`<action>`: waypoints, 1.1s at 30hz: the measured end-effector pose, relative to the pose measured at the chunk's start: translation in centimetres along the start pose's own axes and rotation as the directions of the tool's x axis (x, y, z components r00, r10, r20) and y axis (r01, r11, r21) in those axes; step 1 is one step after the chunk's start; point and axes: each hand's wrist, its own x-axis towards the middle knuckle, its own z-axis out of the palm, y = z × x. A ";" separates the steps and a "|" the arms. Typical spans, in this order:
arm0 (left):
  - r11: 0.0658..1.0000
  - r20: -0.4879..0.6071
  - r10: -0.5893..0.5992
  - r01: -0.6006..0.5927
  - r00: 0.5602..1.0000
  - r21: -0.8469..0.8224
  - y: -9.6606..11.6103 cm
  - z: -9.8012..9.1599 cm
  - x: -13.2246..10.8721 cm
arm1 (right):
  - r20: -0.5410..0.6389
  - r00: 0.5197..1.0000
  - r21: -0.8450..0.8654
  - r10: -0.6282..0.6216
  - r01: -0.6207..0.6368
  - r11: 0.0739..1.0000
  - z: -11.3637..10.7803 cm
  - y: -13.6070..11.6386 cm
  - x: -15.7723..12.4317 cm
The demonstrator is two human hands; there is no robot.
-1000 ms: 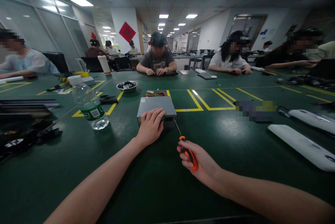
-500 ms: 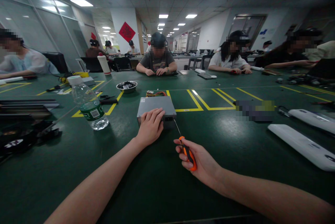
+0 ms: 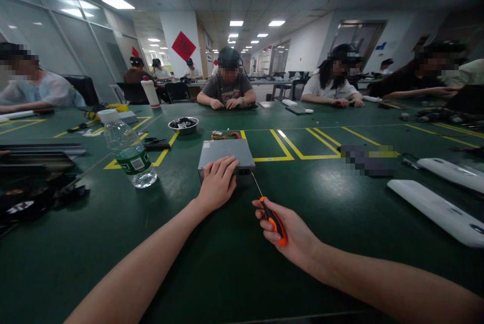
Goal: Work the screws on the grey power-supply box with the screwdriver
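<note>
A grey metal computer power supply (image 3: 221, 150) sits on the green table, with colourful cables at its far side. My left hand (image 3: 220, 182) holds it at the near edge, fingers lying across the top; the thumb is hidden. In my right hand (image 3: 287, 228) is a screwdriver (image 3: 275, 222) with an orange and black handle, fingers wrapped round the grip. Its thin shaft points up and left, and the tip is at the near right corner of the power supply. Whether the tip sits in a screw, I cannot tell.
A water bottle (image 3: 133, 155) and a metal bowl (image 3: 183, 125) of small parts stand left of the power supply. Dark parts (image 3: 34, 182) lie far left, white casings (image 3: 434, 210) far right. Yellow tape marks the green table (image 3: 227, 273). Several people sit around it.
The screwdriver handle has turned slightly in my right hand, which has shifted a touch to the right. My left hand and the power supply stay put.
</note>
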 end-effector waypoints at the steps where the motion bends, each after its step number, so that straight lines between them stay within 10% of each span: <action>1: 1.000 0.001 0.000 0.000 1.000 0.000 0.0 0.0 0.0 | -0.001 1.000 -0.009 -0.022 0.022 1.000 0.0 0.0 0.0; 33: 1.000 -0.001 -0.003 0.003 1.000 -0.011 0.0 0.0 0.0 | 0.000 0.999 -0.050 -0.051 0.051 0.997 -0.4 0.0 0.2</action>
